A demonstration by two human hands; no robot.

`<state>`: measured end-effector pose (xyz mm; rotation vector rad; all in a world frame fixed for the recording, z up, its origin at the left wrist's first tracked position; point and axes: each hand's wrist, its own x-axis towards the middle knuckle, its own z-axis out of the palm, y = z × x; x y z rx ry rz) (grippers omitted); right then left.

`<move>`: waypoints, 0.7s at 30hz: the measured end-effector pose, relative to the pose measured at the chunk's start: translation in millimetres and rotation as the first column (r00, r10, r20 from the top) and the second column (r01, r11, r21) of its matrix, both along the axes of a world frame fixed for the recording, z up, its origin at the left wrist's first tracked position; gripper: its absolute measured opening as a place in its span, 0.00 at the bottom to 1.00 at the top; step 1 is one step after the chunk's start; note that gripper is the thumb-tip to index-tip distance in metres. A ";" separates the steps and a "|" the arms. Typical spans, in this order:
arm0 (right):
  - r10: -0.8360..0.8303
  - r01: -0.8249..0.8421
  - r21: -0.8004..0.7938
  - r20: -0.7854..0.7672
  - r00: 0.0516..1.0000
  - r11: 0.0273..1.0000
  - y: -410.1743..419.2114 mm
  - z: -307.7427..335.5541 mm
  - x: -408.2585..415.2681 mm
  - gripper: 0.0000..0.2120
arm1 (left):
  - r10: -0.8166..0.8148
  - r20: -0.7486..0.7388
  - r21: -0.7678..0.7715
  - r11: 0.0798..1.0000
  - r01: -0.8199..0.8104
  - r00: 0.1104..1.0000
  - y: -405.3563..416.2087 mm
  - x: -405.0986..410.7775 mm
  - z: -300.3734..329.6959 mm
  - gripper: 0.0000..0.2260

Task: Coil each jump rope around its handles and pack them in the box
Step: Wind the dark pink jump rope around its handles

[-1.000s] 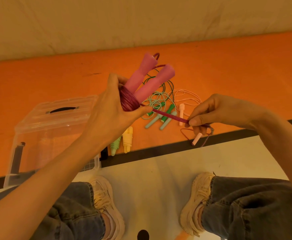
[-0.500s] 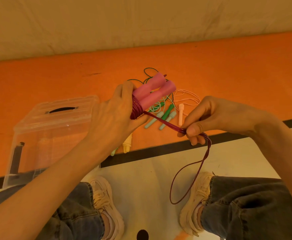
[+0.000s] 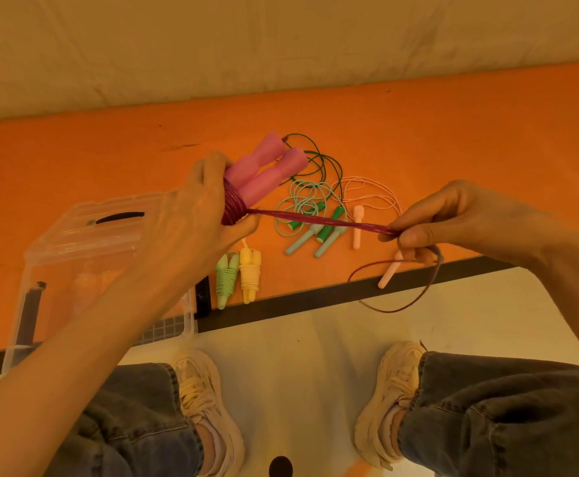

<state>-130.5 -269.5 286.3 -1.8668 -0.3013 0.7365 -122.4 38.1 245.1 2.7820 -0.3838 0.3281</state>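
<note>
- Nearest the viewer, two knees in grey jeans [image 3: 508,418] and a pair of cream trainers [image 3: 389,401] stand on a pale floor [image 3: 301,366].
- A loose loop of dark red rope [image 3: 401,306] hangs below the right hand, over the black strip at the edge of an orange mat [image 3: 92,160].
- The right hand [image 3: 453,220] reaches in from the right, thumb and forefinger pinching the rope; its grip is clenched on the rope.
- From that pinch the rope runs taut and nearly level leftward to the left hand.
- The left hand [image 3: 195,225] is raised, back toward the viewer, its grip wrapped round the lower ends of two pink handles [image 3: 267,172] held side by side and pointing up and right.
- Many turns of rope form a tight dark red coil [image 3: 233,206] round the handles, just beside the fingers.
- Behind the left forearm, a clear plastic box [image 3: 85,242] with its lid on sits on the mat.
- On the mat lie two coiled ropes, one light green [image 3: 226,277] and one yellow [image 3: 250,273], side by side.
- Farther off lie loose ropes: green handles [image 3: 329,228], pale mint handles [image 3: 303,239], light pink handles [image 3: 358,227], cords tangled together.
</note>
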 end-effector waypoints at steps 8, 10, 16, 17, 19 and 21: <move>-0.167 0.191 -0.085 0.233 0.958 0.978 -15.9 16.7 1.7 0.11 | -0.101 -0.060 0.189 0.976 0.110 0.993 -0.9 -1.9 -16.3 0.24; -0.229 0.257 -0.062 0.287 0.930 0.964 -11.2 18.9 0.7 0.05 | -0.157 -0.077 0.234 0.957 0.171 0.985 -1.5 -2.8 -19.9 0.26; -0.371 0.385 0.037 0.363 0.854 0.922 5.3 12.7 9.7 0.09 | -0.339 -0.248 0.237 0.887 0.396 0.908 -8.0 -9.9 -19.4 0.28; -0.397 0.405 0.059 0.363 0.843 0.912 8.6 11.4 11.9 0.09 | -0.371 -0.272 0.228 0.872 0.434 0.888 -9.8 -11.5 -17.7 0.27; -0.442 0.440 0.093 0.359 0.822 0.893 15.8 8.4 16.2 0.10 | -0.408 -0.338 0.218 0.843 0.492 0.848 -13.4 -14.2 -14.5 0.27; -0.482 0.478 0.106 0.347 0.804 0.872 23.5 5.5 20.4 0.12 | -0.439 -0.364 0.195 0.827 0.528 0.821 -18.4 -18.8 -12.9 0.26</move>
